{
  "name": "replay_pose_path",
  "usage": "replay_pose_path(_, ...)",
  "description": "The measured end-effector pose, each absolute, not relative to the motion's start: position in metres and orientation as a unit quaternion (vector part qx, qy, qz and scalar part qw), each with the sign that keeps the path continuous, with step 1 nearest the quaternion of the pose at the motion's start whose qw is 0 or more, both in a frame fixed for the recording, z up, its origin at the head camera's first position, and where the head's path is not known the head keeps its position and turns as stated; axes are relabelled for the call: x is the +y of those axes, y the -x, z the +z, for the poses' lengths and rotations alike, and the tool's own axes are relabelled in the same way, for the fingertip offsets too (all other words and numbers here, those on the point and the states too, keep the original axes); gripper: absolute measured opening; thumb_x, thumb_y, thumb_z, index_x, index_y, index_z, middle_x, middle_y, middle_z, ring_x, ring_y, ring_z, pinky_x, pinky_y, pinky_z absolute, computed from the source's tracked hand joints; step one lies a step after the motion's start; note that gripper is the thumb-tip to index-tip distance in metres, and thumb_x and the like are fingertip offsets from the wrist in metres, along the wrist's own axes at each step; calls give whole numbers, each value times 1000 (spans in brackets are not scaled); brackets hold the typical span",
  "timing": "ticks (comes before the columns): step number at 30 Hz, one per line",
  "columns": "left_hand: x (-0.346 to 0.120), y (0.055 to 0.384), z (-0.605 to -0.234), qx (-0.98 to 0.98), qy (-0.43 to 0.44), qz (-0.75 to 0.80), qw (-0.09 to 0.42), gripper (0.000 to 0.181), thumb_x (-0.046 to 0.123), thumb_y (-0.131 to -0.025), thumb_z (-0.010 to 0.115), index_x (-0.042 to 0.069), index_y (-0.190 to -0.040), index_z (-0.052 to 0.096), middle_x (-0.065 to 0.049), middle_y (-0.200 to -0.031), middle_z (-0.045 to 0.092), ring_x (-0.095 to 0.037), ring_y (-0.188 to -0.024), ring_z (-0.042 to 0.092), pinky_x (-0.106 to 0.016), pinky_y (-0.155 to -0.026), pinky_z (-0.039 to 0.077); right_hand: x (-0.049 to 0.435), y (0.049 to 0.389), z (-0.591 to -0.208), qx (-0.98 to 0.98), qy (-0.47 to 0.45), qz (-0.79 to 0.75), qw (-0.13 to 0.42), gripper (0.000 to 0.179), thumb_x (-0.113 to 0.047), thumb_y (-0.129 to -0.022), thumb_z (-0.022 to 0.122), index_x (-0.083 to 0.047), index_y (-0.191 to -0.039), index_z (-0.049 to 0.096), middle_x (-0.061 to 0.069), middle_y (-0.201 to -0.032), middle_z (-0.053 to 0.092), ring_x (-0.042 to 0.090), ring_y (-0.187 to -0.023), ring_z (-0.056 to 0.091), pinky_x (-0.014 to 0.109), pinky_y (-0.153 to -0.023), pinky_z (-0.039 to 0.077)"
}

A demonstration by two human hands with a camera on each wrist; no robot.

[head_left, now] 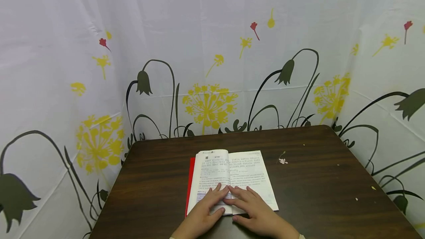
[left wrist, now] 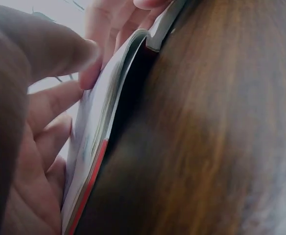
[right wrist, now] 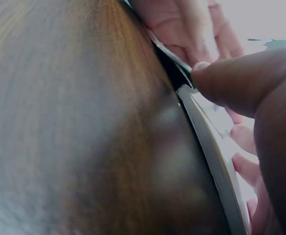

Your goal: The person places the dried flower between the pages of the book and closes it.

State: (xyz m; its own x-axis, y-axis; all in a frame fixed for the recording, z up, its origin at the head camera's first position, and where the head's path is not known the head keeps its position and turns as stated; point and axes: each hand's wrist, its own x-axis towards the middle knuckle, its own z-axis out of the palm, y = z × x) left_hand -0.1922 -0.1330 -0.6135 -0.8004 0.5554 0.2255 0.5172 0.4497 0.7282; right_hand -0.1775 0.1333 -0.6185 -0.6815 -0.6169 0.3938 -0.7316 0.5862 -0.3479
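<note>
An open book (head_left: pixel 245 165) with printed pages lies on the dark wooden table, a strip of its red cover (head_left: pixel 190 180) showing along the left side. My left hand (head_left: pixel 204 209) rests on the lower part of the left page, fingers spread and fairly straight. Across the lower right page lies my right hand (head_left: pixel 255 211), its fingers extended toward the centre fold. The fingertips of both hands come close together at the fold. In the left wrist view, the page block (left wrist: pixel 118 83) arches up near the spine. The right wrist view shows the right thumb (right wrist: pixel 226 81) by the book's lower edge.
The dark wooden table (head_left: pixel 152 180) extends around the book on all sides. A small white flower mark (head_left: pixel 283 160) and a few pale specks are on its right part. Behind it hangs a white curtain (head_left: pixel 212 28) printed with yellow, red and dark green flowers.
</note>
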Motion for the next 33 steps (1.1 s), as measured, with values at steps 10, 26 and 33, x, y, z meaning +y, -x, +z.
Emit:
replay_pose_path(10, -134, 195, -607, 861, -325, 390, 32, 50, 26, -108, 68, 19, -157, 60, 1, -174, 46, -33, -166, 35, -50, -138, 24, 133, 184, -614, -881, -381, 261, 106, 56, -38, -101, 77, -34, -155, 61, 8, -168, 53, 33, -153, 53, 71, -118, 42)
replay_pose_path(26, -131, 194, -611, 846, -353, 398, 28, 42, 23, -108, 67, 16, -149, 65, -8, -172, 48, -41, -162, 38, -52, -136, 29, 164, 192, -614, -822, -323, 468, 44, 21, -15, -107, 70, -20, -127, 74, -4, -128, 75, 17, -123, 70, 27, -107, 57)
replay_pose_path(33, -132, 196, -617, 847, -349, 401, 22, 42, 21, -106, 68, 17, -149, 66, -7, -172, 48, -40, -163, 38, -46, -137, 28, 204, 226, -607, -851, -215, 478, 32, 8, -15, -104, 75, -15, -111, 78, 1, -96, 76, 8, -82, 68, 25, -71, 58)
